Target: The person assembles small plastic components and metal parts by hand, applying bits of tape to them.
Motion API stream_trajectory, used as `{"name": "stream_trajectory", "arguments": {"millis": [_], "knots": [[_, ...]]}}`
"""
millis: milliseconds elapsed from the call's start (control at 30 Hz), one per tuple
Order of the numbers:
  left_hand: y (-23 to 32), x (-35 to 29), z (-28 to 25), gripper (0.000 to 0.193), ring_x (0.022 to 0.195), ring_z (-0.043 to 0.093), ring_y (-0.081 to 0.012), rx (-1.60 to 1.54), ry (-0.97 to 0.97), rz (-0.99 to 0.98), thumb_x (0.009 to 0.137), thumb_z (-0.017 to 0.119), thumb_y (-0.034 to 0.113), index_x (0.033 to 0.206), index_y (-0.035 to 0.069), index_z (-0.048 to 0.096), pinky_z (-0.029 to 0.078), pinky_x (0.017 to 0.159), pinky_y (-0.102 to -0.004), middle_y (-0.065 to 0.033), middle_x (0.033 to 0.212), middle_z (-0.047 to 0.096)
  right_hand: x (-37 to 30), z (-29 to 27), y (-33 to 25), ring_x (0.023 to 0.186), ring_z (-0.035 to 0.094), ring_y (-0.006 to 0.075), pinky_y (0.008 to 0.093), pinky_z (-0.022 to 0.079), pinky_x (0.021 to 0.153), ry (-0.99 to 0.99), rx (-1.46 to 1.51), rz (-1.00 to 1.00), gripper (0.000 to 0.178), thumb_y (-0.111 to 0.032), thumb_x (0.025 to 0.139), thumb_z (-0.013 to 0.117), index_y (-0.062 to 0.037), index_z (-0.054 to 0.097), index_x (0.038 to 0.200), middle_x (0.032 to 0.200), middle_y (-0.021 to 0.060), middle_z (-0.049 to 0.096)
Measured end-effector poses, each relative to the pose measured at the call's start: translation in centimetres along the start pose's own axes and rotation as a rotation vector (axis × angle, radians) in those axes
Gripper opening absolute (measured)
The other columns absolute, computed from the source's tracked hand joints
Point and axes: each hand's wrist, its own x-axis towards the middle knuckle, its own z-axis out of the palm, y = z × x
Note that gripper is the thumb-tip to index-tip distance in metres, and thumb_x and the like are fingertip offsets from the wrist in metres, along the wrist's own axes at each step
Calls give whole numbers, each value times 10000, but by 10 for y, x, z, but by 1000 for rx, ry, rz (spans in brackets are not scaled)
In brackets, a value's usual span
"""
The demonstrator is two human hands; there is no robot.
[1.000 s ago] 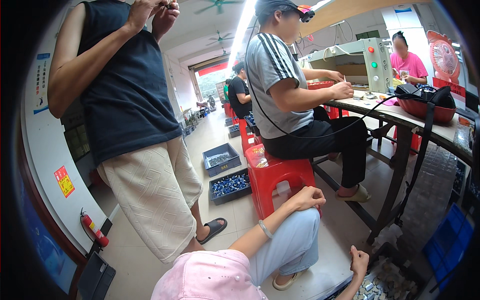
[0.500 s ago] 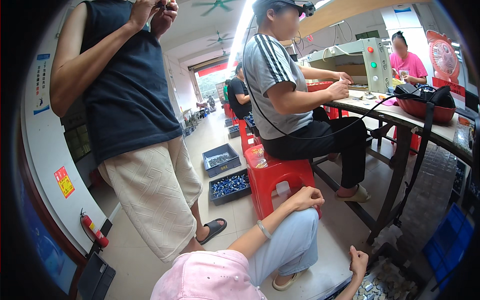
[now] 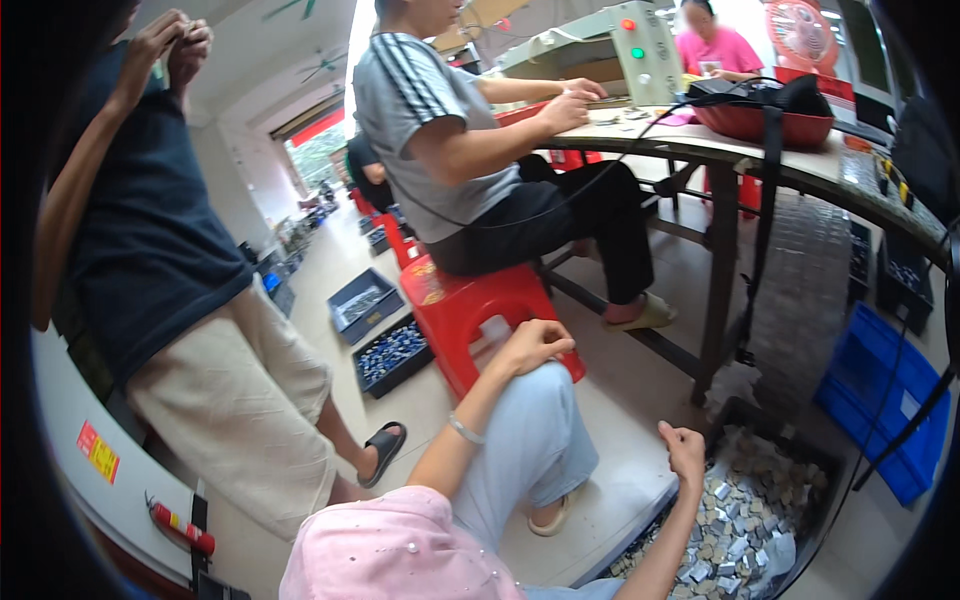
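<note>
My left hand (image 3: 538,346) rests on my bent knee, which is covered by light blue trousers (image 3: 520,430). Its fingers are loosely curled and nothing shows in them. A pale bracelet (image 3: 466,430) circles that wrist. My right hand (image 3: 683,452) hangs in the air beside a dark bin (image 3: 822,470), its fingers folded in and the thumb up. No object is visible in it. Many small grey and tan block-like pieces (image 3: 730,530) fill the bin, below and to the right of this hand.
A red plastic stool (image 3: 470,320) stands ahead of my knee, with a person (image 3: 450,170) seated at a worktable (image 3: 640,130). Another person (image 3: 170,210) stands at left. Crates of small parts (image 3: 392,357) sit on the floor. A blue crate (image 3: 880,400) leans at right.
The view has swung right and down, so more of the bin of pieces shows. My left hand stays on the knee; my right hand stays curled beside the bin.
</note>
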Motion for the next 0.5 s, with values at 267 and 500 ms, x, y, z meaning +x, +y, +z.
{"name": "stream_trajectory", "arguments": {"millis": [267,500], "knots": [[24,-3,18,231,685,642,-146,3,-60,1,841,584,180,879,-41,636,505,682,-280,-113,741,665,-24,-12,-8,415,390,56,229,287,391,60,-80,125,397,-366,793,684,13,631,687,519,-22,469],[31,14,64,251,740,660,-251,36,-137,186,808,612,214,864,-28,652,509,708,-347,-165,782,669,-48,-16,-24,573,470,85,252,379,548,19,-74,258,349,-295,791,692,47,652,738,610,13,563]]}}
